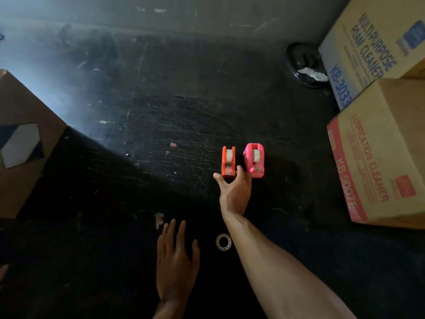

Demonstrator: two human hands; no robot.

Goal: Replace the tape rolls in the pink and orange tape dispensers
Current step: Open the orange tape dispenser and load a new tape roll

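Orange dispenser (228, 162) at frame centre-right on table (161, 111), long axis running up-frame, pink dispenser (254, 161) just beside it, right. Right hand (234, 189) grip pinches orange one's near end. Left hand (176, 261) open, flat, lower centre, near loose tape roll (223, 242).

A dark, scuffed desk (161, 134) seen from above. The right hand (233, 192) reaches forward, fingers on the near end of an orange tape dispenser (228, 161), which stands just beside a pink tape dispenser (254, 160). The left hand (176, 265) rests flat, open, near a loose tape roll (223, 242). Cardboard boxes (377, 143) stand at right.
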